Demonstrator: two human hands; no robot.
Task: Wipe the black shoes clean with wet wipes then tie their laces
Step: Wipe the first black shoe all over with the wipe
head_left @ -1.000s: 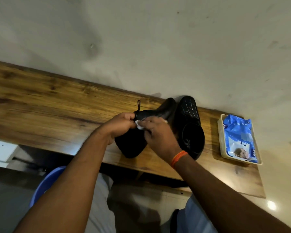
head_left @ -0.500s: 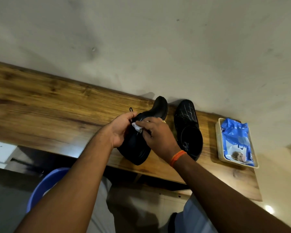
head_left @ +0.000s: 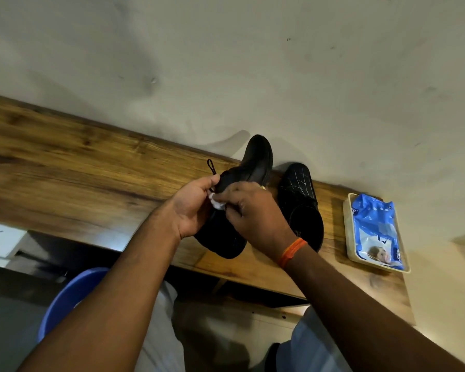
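Note:
A black shoe (head_left: 255, 162) is held tilted above the wooden table (head_left: 78, 170), its toe pointing up toward the wall. My left hand (head_left: 191, 208) grips its side near the laces, and a black lace loop (head_left: 211, 166) sticks out above my thumb. My right hand (head_left: 253, 213) pinches a small crumpled white wet wipe (head_left: 216, 203) against the shoe's upper. The second black shoe (head_left: 300, 202), with thin white lines on its toe, lies on the table just right of my right hand.
A cream tray (head_left: 350, 237) holding a blue pack of wet wipes (head_left: 375, 229) sits at the table's right end. The wall runs close behind the table. A blue plastic seat (head_left: 67, 296) is below the table's front edge, by my legs.
The held shoe has been lifted and tilted more upright, its toe rising toward the wall. Both hands stayed on it, with the wipe still pressed near the laces.

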